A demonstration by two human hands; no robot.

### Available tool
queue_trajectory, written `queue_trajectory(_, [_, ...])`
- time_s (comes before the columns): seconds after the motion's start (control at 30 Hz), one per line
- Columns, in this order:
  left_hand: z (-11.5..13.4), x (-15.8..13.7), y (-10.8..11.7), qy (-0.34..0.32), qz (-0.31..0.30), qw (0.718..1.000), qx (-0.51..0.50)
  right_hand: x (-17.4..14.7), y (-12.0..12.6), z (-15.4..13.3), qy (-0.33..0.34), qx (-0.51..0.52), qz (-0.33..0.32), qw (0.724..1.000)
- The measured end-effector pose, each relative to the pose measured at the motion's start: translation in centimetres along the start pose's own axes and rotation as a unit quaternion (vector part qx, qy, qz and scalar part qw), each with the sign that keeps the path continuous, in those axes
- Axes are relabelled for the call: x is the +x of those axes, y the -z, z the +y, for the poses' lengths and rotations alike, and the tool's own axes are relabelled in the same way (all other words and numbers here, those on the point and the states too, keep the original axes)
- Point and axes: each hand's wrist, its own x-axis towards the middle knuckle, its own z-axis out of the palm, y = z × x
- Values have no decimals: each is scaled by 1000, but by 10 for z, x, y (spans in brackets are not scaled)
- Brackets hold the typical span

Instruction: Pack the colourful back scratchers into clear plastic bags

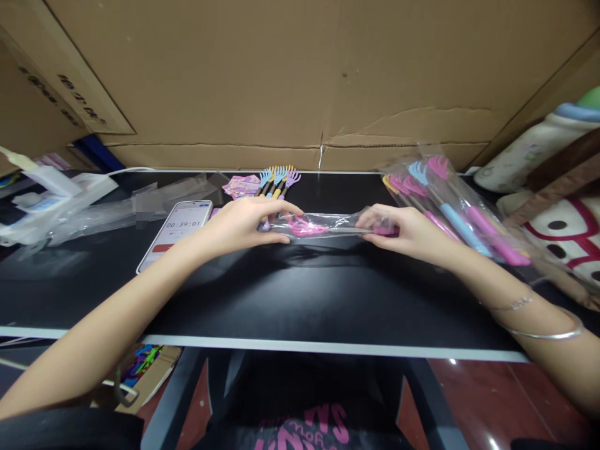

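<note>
Head view: pink back scratcher (305,227) in a glossy plastic sleeve (341,220)

We see the scratcher lying crosswise between our hands, over a smooth black tabletop (328,306) with a pale edge. Its curved pink claw sits at the left, a slim greyish rod runs along the middle, and the rounded pink grip ends at the right. Our left hand (246,223) has its thumb and fingers clamped on the sleeve around the claw end; whether they press the claw itself, we cannot tell. Our right hand (404,231) is clamped on the sleeve about the grip, thumb below and fingers above.

Beyond our left hand lie bare scratchers (280,182) with pastel, many-tined claws, beside shiny printed cards (240,186). Near our left forearm rests a flat, round-cornered phone (174,230) showing a timer, with crinkled clear bags (164,199) behind it. Bagged scratchers (452,209), pink, blue and yellow, lie past our right hand. Creased brown cardboard (281,81) stands behind.
</note>
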Motion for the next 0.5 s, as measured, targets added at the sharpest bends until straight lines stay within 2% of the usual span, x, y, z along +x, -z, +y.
queue_trajectory(0.33, [-1,1,4,38,-26,997,-56,-1,-4,-2,22,-52,53,997])
queue_trajectory(0.5, [0,1,2,61,-23,998,-19,-3,-2,1,25,-83,65,994])
